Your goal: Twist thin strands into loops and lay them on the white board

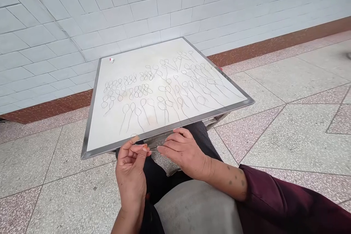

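My left hand [132, 175] pinches a thin wire [153, 151] between thumb and fingers, just off the near edge of the board. Part of a loop shows by the raised index finger, which has a tan wrap at its tip. My right hand [189, 155] is closed at the other side of the same wire, thumb and fingertips pressed together around its end. Beyond both hands, many thin wire pieces with looped ends [138, 112] lie on a white board [126, 60]. Some are twisted into double loops at the left; others have long straight tails.
A grey metal strip [89, 124] edges the board, which stands against a white tiled wall [115, 25]. Near its far left corner sits a small red-and-white object [112, 60]. Speckled stone floor [296, 139] spreads around. A grey cloth [200, 208] covers my lap.
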Motion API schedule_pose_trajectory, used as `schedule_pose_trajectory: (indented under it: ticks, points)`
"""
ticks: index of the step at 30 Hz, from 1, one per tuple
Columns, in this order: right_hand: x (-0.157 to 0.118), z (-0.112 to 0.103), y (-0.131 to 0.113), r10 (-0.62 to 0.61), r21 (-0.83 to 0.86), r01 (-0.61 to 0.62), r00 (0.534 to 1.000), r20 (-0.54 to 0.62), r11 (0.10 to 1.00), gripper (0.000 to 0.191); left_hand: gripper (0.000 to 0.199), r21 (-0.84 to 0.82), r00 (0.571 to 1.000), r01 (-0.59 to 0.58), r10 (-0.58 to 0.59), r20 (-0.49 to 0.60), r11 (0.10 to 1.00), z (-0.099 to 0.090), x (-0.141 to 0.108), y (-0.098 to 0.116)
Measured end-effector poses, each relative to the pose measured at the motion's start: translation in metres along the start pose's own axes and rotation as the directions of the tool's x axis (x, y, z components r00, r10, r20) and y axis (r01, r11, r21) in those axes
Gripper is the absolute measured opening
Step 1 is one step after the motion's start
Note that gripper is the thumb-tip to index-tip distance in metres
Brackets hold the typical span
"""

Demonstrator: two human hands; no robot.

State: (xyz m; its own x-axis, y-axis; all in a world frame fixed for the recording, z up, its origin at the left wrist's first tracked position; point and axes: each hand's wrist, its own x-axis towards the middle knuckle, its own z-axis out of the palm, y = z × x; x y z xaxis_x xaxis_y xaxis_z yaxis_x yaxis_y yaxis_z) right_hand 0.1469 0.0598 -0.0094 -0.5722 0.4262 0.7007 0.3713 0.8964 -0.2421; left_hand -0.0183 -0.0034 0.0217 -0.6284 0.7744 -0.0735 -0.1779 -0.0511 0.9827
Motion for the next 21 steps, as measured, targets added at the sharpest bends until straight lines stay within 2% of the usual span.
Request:
schedule_pose_trajectory:
  ticks: [9, 13, 19, 21]
  points:
    - [-0.004, 0.006, 0.002, -0.020, -0.015, 0.022, 0.991, 0.130, 1.000, 0.019, 0.036, -0.036, 1.000, 0.002, -0.002, 0.006, 0.999, 0.004, 0.003, -0.006]
    - [-0.009, 0.011, 0.001, -0.020, 0.019, 0.016, 0.978, 0.207, 1.000, 0.028, 0.037, -0.066, 1.000, 0.022, -0.023, -0.006, 0.998, 0.005, 0.003, -0.006]
    - [-0.024, 0.021, -0.004, 0.109, 0.116, -0.156, 0.935, 0.336, 0.981, 0.031, 0.039, -0.087, 0.999, 0.030, -0.033, -0.033, 0.996, 0.004, 0.005, -0.008]
    - [-0.029, 0.024, -0.004, 0.142, 0.128, -0.201, 0.919, 0.367, 0.971, 0.038, 0.039, -0.097, 0.999, 0.028, -0.032, -0.038, 0.995, 0.004, 0.006, -0.009]
